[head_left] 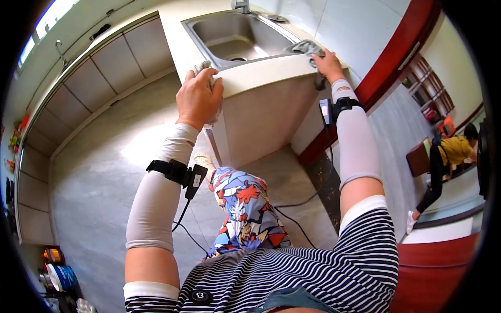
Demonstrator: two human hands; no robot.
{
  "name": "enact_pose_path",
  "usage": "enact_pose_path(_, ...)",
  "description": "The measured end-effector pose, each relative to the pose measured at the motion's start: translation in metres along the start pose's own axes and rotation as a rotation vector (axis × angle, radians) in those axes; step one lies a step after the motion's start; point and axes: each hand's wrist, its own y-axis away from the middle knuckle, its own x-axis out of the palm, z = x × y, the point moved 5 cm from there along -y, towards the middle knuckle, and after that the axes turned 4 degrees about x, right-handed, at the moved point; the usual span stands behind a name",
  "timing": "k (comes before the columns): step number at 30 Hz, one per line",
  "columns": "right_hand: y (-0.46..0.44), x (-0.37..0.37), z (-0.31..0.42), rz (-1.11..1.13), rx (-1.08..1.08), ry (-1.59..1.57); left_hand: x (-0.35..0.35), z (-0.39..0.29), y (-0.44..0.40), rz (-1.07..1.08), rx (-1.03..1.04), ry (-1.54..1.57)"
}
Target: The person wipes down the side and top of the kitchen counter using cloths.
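My left hand [200,97] is closed on a grey cloth [202,67] at the left front corner of the white countertop [261,74]. Part of that cloth shows above the fingers and a bit below the palm. At the counter's right end, my right hand [329,66] grips a second grey cloth [308,48], which lies bunched beside the sink's right corner and hangs over the edge. Between and beyond the hands is the steel sink [224,34], with nothing visible in its basin but the drain.
A faucet [241,5] stands behind the sink. Cabinets [117,57] curve along the left. Cables run from both wrist devices past my legs. A red door frame [389,65] is at the right; beyond it a person in yellow [456,148] bends over.
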Motion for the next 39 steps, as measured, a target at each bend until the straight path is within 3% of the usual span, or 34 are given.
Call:
enact_pose_path(4, 0.015, -0.019, 0.014, -0.033, 0.123, 0.061, -0.001, 0.001, 0.001, -0.011, -0.01, 0.019)
enact_pose_path(6, 0.034, -0.025, 0.043, -0.015, -0.024, -0.047, -0.003, 0.002, -0.001, -0.012, -0.019, 0.023)
enact_pose_path(8, 0.051, -0.015, 0.072, -0.221, -0.315, -0.074, -0.002, 0.002, 0.0, -0.015, -0.011, 0.019)
enact_pose_path(9, 0.067, -0.023, 0.102, 0.005, -0.255, -0.212, -0.001, 0.002, 0.001, -0.015, -0.016, 0.029)
enact_pose_path(10, 0.079, -0.016, 0.121, -0.16, -0.448, -0.127, -0.001, 0.003, 0.0, -0.013, -0.016, 0.019)
enact_pose_path(11, 0.092, -0.02, 0.15, 0.05, -0.389, -0.169, -0.002, 0.003, 0.0, -0.012, -0.015, 0.007)
enact_pose_path(14, 0.126, -0.018, 0.22, 0.192, -0.556, -0.253, -0.003, 0.004, 0.001, -0.003, -0.011, 0.001)
enact_pose_path(16, 0.143, -0.013, 0.254, 0.195, -0.705, -0.214, -0.004, 0.005, 0.001, -0.012, -0.011, 0.001)
enact_pose_path(19, 0.15, -0.004, 0.267, 0.126, -0.744, -0.269, -0.003, 0.006, 0.0, -0.026, 0.001, -0.003)
enact_pose_path(22, 0.135, 0.003, 0.244, 0.174, -0.702, -0.229, -0.002, 0.006, 0.001, -0.013, 0.007, -0.008)
enact_pose_path(27, 0.036, 0.023, 0.11, 0.173, -0.222, -0.014, -0.002, 0.004, 0.001, -0.013, 0.015, 0.014)
enact_pose_path(32, 0.028, -0.04, 0.048, -0.059, 0.184, 0.441, -0.002, 0.002, 0.001, -0.02, 0.013, 0.009)
enact_pose_path(33, -0.004, -0.017, 0.008, 0.15, 0.138, 0.168, -0.003, 0.001, 0.001, -0.021, 0.014, 0.007)
enact_pose_path(39, 0.009, -0.025, 0.027, 0.037, 0.068, 0.224, -0.004, -0.002, 0.0, -0.034, 0.007, 0.011)
